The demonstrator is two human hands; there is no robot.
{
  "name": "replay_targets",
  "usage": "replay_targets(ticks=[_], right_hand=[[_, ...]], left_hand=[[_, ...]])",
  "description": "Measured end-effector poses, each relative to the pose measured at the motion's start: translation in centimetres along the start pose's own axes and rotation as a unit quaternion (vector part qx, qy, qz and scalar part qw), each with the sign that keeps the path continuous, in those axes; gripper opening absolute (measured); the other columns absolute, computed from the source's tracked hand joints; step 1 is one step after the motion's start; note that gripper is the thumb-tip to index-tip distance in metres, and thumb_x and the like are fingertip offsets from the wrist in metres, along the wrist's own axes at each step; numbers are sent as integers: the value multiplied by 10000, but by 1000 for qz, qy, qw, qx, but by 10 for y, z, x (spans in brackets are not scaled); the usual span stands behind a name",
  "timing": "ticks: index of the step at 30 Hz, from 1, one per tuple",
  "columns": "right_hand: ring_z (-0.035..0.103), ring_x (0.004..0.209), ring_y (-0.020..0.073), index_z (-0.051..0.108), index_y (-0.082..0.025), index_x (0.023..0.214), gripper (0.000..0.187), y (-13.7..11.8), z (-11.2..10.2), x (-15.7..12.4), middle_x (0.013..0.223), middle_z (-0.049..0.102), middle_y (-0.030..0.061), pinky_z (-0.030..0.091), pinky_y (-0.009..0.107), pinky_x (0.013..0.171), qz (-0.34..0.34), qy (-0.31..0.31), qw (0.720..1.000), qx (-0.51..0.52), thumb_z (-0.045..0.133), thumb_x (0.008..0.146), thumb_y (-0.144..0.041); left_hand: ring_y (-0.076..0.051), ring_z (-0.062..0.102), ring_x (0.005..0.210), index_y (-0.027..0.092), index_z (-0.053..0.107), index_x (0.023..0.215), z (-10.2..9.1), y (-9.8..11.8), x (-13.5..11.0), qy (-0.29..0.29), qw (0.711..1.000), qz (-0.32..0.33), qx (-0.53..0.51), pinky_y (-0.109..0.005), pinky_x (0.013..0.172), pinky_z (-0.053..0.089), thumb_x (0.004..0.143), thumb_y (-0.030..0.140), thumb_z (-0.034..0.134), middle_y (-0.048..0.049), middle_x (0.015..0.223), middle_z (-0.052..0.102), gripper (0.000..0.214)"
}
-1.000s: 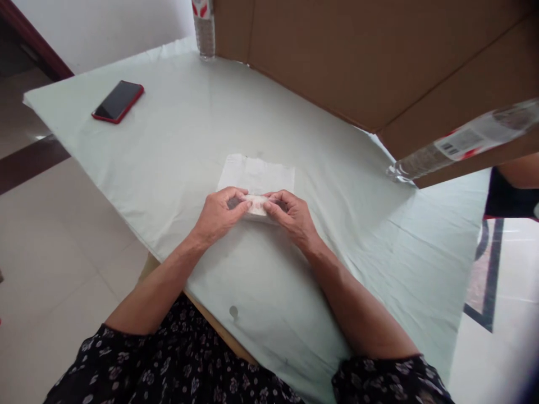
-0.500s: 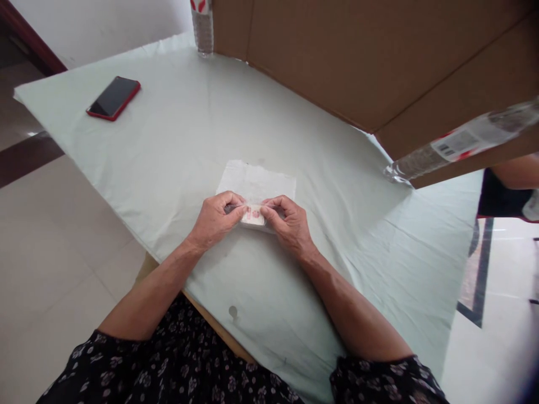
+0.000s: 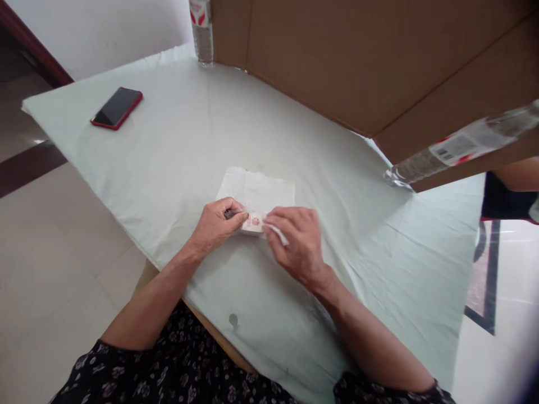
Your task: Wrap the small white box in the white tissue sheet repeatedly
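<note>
A small pale block with red print (image 3: pixel 253 221) sits near the front edge of a white, paper-like sheet (image 3: pixel 259 188) spread on the table. My left hand (image 3: pixel 217 224) is closed at the block's left end, thumb and fingers pinched there. Something dark shows between those fingers, too small to make out. On the other side, my right hand (image 3: pixel 297 241) is closed at the block's right end. A narrow white strip (image 3: pixel 279 234) sticks out between its thumb and fingers; whether it belongs to the sheet I cannot tell.
A pale green cloth (image 3: pixel 168 146) covers the table. A phone in a red case (image 3: pixel 117 108) lies at the back left. A large cardboard panel (image 3: pixel 315 56) stands behind, with plastic bottles (image 3: pixel 446 148) along its edges. Part of another person's arm (image 3: pixel 520 175) shows at the right.
My right hand has turned and shifted slightly right, and a white strip now shows in its fingers. My left hand stays at the block. The whole view has shifted slightly.
</note>
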State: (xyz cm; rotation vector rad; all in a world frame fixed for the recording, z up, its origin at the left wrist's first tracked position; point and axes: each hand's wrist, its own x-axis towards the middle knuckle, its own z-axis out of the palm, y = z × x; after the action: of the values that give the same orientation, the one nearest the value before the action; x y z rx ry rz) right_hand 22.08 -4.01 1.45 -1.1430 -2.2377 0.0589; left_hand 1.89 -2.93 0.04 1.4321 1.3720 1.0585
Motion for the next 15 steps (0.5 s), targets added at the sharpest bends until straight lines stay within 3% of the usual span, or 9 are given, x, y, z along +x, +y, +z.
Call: replay_targets(ticks=[3, 7, 10, 12, 15], right_hand=[[658, 1068, 249, 663, -252, 1166, 206, -12, 9, -4, 1152, 754, 67, 439, 414, 891, -72, -53, 996, -19, 556, 991, -261], [640, 1089, 243, 630, -249, 1211, 236, -12, 17, -7, 1194, 741, 65, 419, 406, 897, -75, -65, 994, -41, 528, 1000, -223], [622, 1085, 250, 606, -259, 1231, 260, -13, 17, -6, 1189, 729, 67, 400, 413, 883, -73, -79, 993, -58, 548, 981, -218], [606, 1087, 255, 595, -255, 1244, 282, -16, 18, -4, 1169, 719, 79, 386, 416, 871, -73, -79, 992, -73, 561, 968, -210], [587, 1068, 251, 600, -258, 1230, 277, -19, 21, -2, 1127, 708, 81, 369, 412, 861, -74, -69, 990, -101, 568, 959, -209]], left_hand=[[-151, 620, 713, 182, 667, 767, -4, 3, 0, -11, 1000, -7, 23, -276, 676, 493, 797, 343, 666, -25, 787, 708, 164], [-172, 656, 873, 198, 654, 1042, -21, 8, -6, -31, 997, -6, 71, -287, 752, 507, 801, 330, 672, -39, 988, 716, 275], [-146, 607, 708, 209, 576, 1207, -34, 8, -9, -31, 993, -25, 113, -272, 642, 462, 826, 305, 621, 19, 810, 656, 395], [-131, 541, 600, 202, 579, 1181, -40, 5, -10, -17, 987, -32, 155, -269, 586, 421, 841, 294, 582, 52, 695, 589, 353], [-133, 540, 597, 197, 605, 1143, -45, 0, -10, 15, 977, -35, 212, -285, 607, 437, 827, 312, 592, 44, 704, 596, 336]])
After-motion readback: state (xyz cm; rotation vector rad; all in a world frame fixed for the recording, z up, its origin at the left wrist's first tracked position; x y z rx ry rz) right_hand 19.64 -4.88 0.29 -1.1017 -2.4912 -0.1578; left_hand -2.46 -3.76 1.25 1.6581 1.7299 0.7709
